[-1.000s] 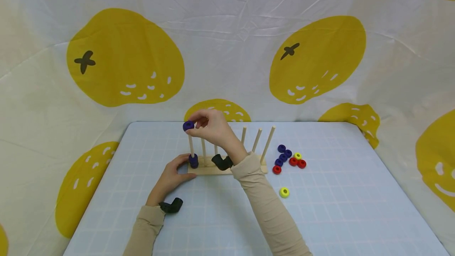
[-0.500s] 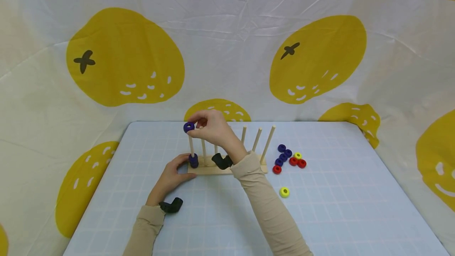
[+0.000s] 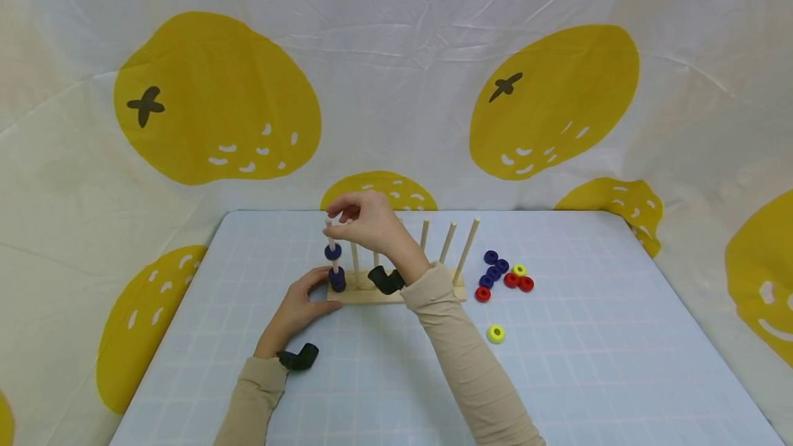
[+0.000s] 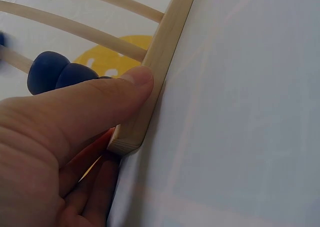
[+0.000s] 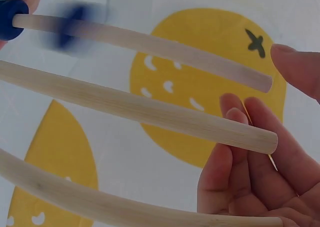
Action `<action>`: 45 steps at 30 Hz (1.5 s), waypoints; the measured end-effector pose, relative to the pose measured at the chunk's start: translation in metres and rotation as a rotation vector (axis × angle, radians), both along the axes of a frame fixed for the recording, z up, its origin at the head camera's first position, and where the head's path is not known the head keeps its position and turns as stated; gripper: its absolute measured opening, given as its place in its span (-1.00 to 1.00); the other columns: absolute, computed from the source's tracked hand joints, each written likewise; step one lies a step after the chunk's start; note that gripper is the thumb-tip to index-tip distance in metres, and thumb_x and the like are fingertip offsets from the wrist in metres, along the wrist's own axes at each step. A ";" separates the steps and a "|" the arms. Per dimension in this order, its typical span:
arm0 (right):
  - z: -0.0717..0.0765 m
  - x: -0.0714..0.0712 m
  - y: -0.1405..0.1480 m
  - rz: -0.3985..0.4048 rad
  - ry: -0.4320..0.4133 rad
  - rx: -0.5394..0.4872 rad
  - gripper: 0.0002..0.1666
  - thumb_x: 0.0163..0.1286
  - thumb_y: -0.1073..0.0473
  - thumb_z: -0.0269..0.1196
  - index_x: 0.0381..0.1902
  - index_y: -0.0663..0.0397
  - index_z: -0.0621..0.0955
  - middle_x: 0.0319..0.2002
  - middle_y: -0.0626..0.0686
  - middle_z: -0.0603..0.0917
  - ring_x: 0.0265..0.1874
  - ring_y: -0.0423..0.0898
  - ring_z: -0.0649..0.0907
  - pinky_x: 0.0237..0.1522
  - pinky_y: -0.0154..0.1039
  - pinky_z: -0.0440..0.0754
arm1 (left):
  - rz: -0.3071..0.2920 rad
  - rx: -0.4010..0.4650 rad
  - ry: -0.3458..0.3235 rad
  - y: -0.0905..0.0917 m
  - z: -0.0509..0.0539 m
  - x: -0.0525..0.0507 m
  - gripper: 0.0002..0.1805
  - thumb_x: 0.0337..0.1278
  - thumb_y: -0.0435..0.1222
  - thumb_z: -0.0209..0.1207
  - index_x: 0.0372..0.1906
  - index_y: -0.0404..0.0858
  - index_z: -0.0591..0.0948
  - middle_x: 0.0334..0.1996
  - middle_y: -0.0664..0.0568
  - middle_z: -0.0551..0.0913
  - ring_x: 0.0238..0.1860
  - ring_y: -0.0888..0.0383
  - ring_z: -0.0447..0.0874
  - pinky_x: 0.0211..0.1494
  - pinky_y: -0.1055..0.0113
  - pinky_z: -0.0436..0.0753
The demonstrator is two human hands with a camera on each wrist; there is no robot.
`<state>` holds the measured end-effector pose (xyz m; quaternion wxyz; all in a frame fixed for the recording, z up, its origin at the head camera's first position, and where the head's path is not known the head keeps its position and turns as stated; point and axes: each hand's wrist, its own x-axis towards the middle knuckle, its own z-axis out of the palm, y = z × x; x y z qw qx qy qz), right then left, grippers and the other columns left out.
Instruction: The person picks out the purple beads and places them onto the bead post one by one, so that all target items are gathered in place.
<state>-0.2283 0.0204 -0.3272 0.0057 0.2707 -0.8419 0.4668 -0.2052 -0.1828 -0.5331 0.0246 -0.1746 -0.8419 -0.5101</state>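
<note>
A wooden peg stand [image 3: 372, 299] with a row of upright pegs is on the table. My left hand [image 3: 297, 312] holds its left end; in the left wrist view the thumb [image 4: 107, 97] presses the base's front edge, with fingers behind the end. Dark blue rings [image 3: 337, 280] are stacked low on the leftmost peg. Partway up that peg is another blue ring [image 3: 328, 253], blurred in the right wrist view. My right hand [image 3: 372, 222] is at the peg's top, thumb and fingers apart around the tip, holding nothing. Its forearm hides part of the stand.
To the right of the stand lie several loose blue rings [image 3: 493, 274], red rings [image 3: 511, 282] and a yellow ring [image 3: 519, 271]. Nearer the front is another yellow ring [image 3: 495, 340]. A patterned cloth [image 3: 396, 88] hangs behind the table.
My right hand has let go of the blue ring, which has dropped from the tip partway down the leftmost peg. My left hand has stayed in place.
</note>
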 end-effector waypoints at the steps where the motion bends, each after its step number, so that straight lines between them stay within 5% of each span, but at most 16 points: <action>1: 0.000 0.000 0.000 -0.001 -0.002 0.000 -0.71 0.17 0.21 0.48 -0.13 0.11 0.73 -0.25 -0.04 0.72 -0.31 -0.16 0.61 -0.27 -0.39 0.61 | -0.005 0.004 0.003 -0.001 -0.002 -0.001 -0.35 -0.06 -0.36 0.50 0.23 -0.29 0.56 0.26 -0.14 0.52 0.37 -0.16 0.35 0.45 -0.13 0.29; 13: 0.002 0.001 0.001 0.002 0.001 -0.010 -0.73 0.19 0.19 0.47 -0.14 0.12 0.73 -0.26 -0.02 0.72 -0.31 -0.13 0.61 -0.26 -0.41 0.60 | -0.026 0.015 -0.004 -0.004 -0.003 -0.003 -0.37 -0.06 -0.20 0.52 0.20 -0.14 0.60 0.23 0.04 0.56 0.37 0.00 0.37 0.47 0.01 0.30; 22: 0.010 0.000 0.007 0.069 0.006 -0.133 -0.84 0.35 0.22 0.34 -0.15 0.14 0.74 -0.22 -0.01 0.72 -0.27 -0.15 0.64 -0.16 -0.34 0.66 | -0.023 0.007 -0.003 -0.003 -0.004 -0.003 -0.35 -0.08 -0.24 0.53 0.21 -0.21 0.59 0.24 -0.05 0.55 0.37 -0.08 0.36 0.46 -0.06 0.30; 32: 0.031 0.014 0.020 0.080 0.101 -0.208 -0.82 0.35 0.24 0.33 -0.13 0.18 0.74 -0.21 -0.02 0.73 -0.25 -0.16 0.65 -0.14 -0.22 0.69 | -0.017 0.009 -0.022 -0.004 -0.004 -0.002 -0.40 -0.06 -0.23 0.52 0.17 -0.13 0.61 0.24 0.03 0.55 0.38 -0.02 0.34 0.49 -0.01 0.26; 45: 0.041 0.034 0.052 0.079 0.259 -0.252 -0.86 0.36 0.28 0.32 -0.15 0.19 0.73 -0.18 0.00 0.73 -0.23 -0.16 0.65 -0.11 -0.21 0.68 | -0.018 0.012 -0.021 -0.004 -0.005 -0.003 -0.39 -0.09 -0.26 0.53 0.17 -0.14 0.62 0.26 0.01 0.54 0.38 -0.03 0.34 0.49 0.03 0.26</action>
